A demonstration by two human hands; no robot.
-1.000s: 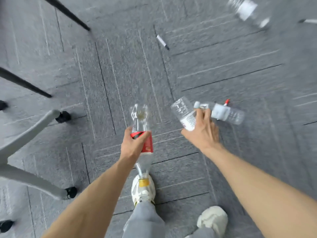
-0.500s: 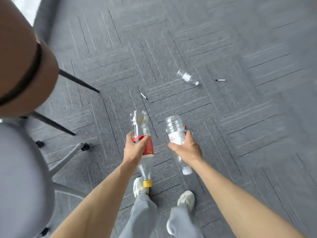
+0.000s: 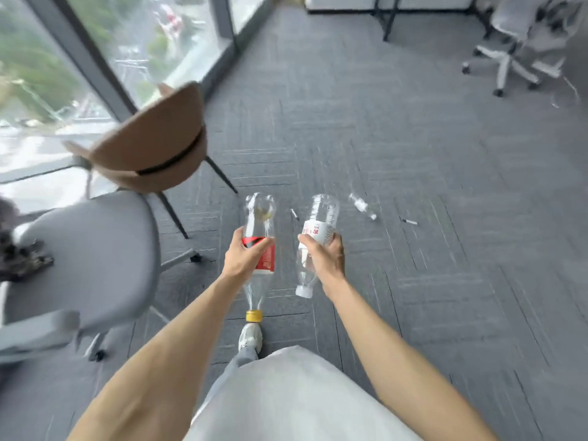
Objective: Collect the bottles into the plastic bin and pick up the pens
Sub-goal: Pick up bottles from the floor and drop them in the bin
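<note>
My left hand (image 3: 245, 256) grips a clear bottle with a red label (image 3: 259, 237), its yellow cap pointing down toward me. My right hand (image 3: 324, 257) holds a clear bottle with a white label (image 3: 318, 224), white cap down. A third clear bottle (image 3: 362, 206) lies on the grey carpet just beyond my right hand. One pen (image 3: 294, 214) lies between the two held bottles, farther off. Another pen (image 3: 409, 221) lies to the right of the floor bottle. No plastic bin is in view.
A brown chair (image 3: 152, 144) stands front left by the window (image 3: 95, 52). A grey office chair (image 3: 86, 259) is close on my left. White office chairs (image 3: 515, 43) and a desk leg (image 3: 389, 17) stand at the far right.
The view has lifted from the floor to the room, so the window and far chairs now show. Both hands still hold their bottles; the right bottle has come more upright.
</note>
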